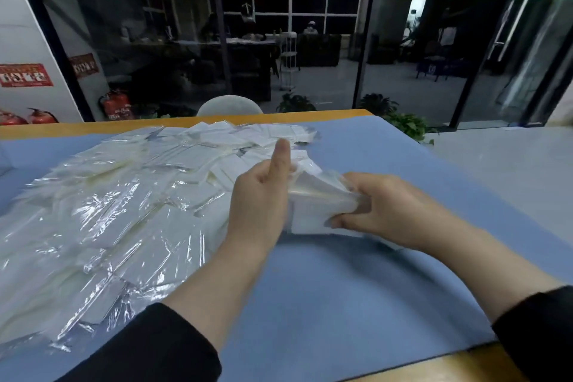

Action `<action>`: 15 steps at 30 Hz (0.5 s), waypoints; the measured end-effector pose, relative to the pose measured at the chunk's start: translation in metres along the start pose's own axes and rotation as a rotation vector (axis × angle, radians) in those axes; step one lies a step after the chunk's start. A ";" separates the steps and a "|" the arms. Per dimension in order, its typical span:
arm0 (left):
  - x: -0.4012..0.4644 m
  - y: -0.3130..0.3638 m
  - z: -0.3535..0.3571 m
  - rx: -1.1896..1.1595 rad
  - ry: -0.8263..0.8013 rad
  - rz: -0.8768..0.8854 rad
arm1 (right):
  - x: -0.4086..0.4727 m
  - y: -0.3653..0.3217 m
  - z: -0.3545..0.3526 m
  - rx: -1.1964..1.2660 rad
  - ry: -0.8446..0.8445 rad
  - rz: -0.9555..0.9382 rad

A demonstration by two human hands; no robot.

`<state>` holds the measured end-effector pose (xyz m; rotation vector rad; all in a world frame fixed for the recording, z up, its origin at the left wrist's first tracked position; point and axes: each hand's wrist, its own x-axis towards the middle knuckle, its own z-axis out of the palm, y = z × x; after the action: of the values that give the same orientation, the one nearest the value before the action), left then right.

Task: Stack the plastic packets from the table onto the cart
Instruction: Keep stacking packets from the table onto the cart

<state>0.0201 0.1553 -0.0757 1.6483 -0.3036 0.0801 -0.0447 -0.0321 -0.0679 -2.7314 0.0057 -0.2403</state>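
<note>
A wide heap of clear plastic packets (117, 211) with white inserts covers the left and middle of the blue table cover (356, 288). Between my hands is a gathered bundle of packets (316, 205), held on edge just above the cover. My left hand (263, 195) holds the bundle's left side, thumb pointing up. My right hand (390, 208) grips its right end, fingers curled round the stack. No cart is in view.
The wooden table edge (186, 122) runs along the far side, with a grey chair back (229, 105) behind it. Potted plants (406, 124) stand at the far right. Glass walls lie beyond. Fire extinguishers (116, 104) stand at the left.
</note>
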 end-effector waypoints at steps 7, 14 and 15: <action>0.011 -0.012 0.001 0.170 -0.014 0.104 | 0.005 -0.005 0.006 -0.133 -0.006 -0.059; 0.005 -0.010 0.007 0.197 -0.091 0.128 | 0.007 -0.011 0.008 -0.242 -0.033 -0.045; 0.006 -0.011 0.008 0.233 -0.084 0.123 | 0.007 -0.013 0.008 -0.241 -0.022 -0.046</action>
<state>0.0273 0.1475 -0.0861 1.8659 -0.4743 0.1432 -0.0363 -0.0177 -0.0693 -2.9762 -0.0367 -0.2366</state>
